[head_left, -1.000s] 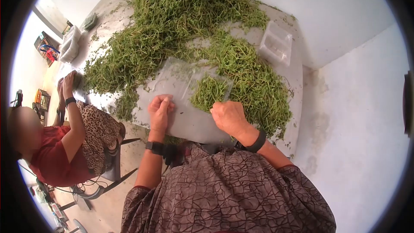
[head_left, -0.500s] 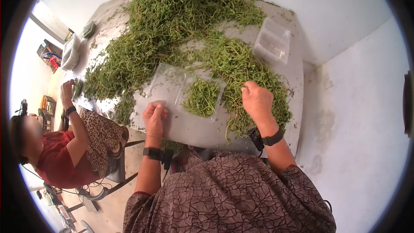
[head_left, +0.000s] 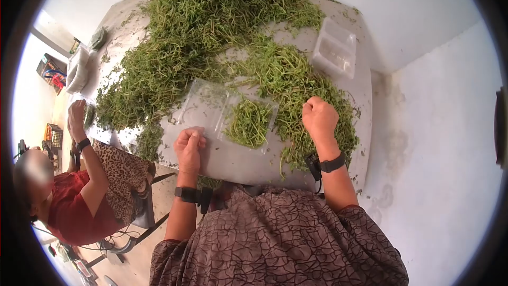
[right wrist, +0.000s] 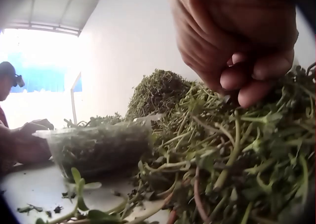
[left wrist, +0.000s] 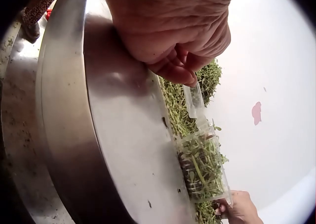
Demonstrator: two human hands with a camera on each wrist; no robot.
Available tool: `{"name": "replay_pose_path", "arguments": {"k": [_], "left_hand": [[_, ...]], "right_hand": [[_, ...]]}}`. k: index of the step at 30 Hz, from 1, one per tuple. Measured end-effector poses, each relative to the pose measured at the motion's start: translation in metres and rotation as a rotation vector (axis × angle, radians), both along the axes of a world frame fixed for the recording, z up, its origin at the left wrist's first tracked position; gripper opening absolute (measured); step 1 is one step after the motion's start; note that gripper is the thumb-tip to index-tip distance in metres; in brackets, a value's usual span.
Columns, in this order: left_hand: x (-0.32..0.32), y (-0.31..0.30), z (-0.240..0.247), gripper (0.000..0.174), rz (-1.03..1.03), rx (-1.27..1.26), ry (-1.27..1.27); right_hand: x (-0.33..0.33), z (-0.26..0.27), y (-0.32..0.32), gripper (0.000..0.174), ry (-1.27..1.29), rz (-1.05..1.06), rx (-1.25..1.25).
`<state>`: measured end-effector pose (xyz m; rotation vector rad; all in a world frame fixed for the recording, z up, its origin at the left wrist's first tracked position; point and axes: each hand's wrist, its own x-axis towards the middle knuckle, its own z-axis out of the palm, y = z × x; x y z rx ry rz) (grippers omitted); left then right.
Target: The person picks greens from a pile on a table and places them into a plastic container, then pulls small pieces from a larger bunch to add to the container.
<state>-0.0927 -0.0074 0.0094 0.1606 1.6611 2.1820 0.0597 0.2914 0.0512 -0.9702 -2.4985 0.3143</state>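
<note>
An open clear plastic clamshell box (head_left: 247, 123) lies on the table between my hands, its tray filled with green leafy stems and its lid (head_left: 202, 101) folded out to the left. My left hand (head_left: 189, 149) hovers over the table's front edge, left of the box, fingers curled and thumb against them; nothing shows in its grasp. Over the nearer pile of greens (head_left: 291, 77), right of the box, is my right hand (head_left: 320, 119). Its fingers are curled too, the fingertips (right wrist: 254, 93) close above the stems, with nothing visible held.
A larger heap of greens (head_left: 206, 16) spreads across the back and left of the table (head_left: 238, 159). Empty clear containers (head_left: 336, 47) stand at the right rear. At the left, a person in a red top (head_left: 69, 204) sits by the table, near more plastic boxes (head_left: 78, 69).
My right hand has left the filled box and moved right, over the nearer pile. My left hand has shifted slightly down and left.
</note>
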Motion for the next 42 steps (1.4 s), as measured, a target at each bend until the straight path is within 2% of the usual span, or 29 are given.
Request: {"name": "replay_pose_path", "arguments": {"k": [3, 8, 10, 16, 19, 22, 26, 28, 29, 30, 32, 34, 37, 39, 40, 42], "left_hand": [[-0.001, 0.001, 0.002, 0.012, 0.016, 0.0, 0.012], [-0.001, 0.002, 0.006, 0.012, -0.029, -0.021, 0.042], [0.0, 0.002, 0.007, 0.012, -0.028, -0.03, 0.045], [-0.001, 0.002, 0.003, 0.012, -0.024, -0.025, 0.036], [-0.001, 0.001, 0.002, 0.012, -0.018, -0.032, 0.021], [-0.001, 0.0, 0.0, 0.012, -0.014, -0.046, 0.024], [-0.001, 0.0, 0.0, 0.012, -0.014, -0.053, 0.034], [-0.002, -0.001, -0.001, 0.011, -0.031, -0.073, 0.044], [-0.002, -0.002, -0.002, 0.011, -0.047, -0.094, 0.055], [-0.003, -0.002, -0.002, 0.011, -0.044, -0.093, 0.056], [-0.001, -0.001, -0.002, 0.012, -0.035, -0.077, 0.083], [0.0, 0.001, 0.003, 0.012, -0.03, -0.09, 0.068], [0.0, 0.002, 0.002, 0.012, -0.028, -0.094, 0.07], [0.0, 0.001, 0.001, 0.012, -0.034, -0.088, 0.083], [0.0, 0.001, 0.002, 0.011, -0.037, -0.103, 0.075], [-0.001, 0.001, 0.002, 0.011, -0.037, -0.119, 0.066]], "right_hand": [[0.01, 0.025, 0.001, 0.01, 0.112, -0.052, -0.237], [0.021, 0.043, 0.002, 0.011, 0.24, -0.062, -0.472], [0.021, 0.06, -0.003, 0.013, 0.363, -0.03, -0.789], [0.005, 0.08, -0.032, 0.013, 0.365, 0.137, -0.876], [-0.004, 0.086, -0.042, 0.012, 0.323, 0.163, -1.038], [-0.011, 0.087, -0.049, 0.012, 0.41, 0.278, -1.061], [-0.017, 0.072, -0.051, 0.013, 0.377, 0.33, -1.05], [-0.02, 0.053, -0.054, 0.013, 0.229, 0.328, -0.918], [-0.02, 0.04, -0.054, 0.013, 0.261, 0.332, -0.664], [-0.015, 0.034, -0.049, 0.013, 0.261, 0.335, -0.664], [-0.009, 0.039, -0.043, 0.014, 0.223, 0.234, -0.714], [-0.003, 0.04, -0.04, 0.016, 0.277, 0.235, -0.743], [0.004, 0.048, -0.043, 0.015, 0.172, 0.226, -0.605], [0.007, 0.051, -0.051, 0.014, 0.157, 0.342, -0.447], [0.009, 0.053, -0.056, 0.014, 0.157, 0.341, -0.449], [0.013, 0.057, -0.065, 0.012, 0.001, 0.384, -0.516]]}}
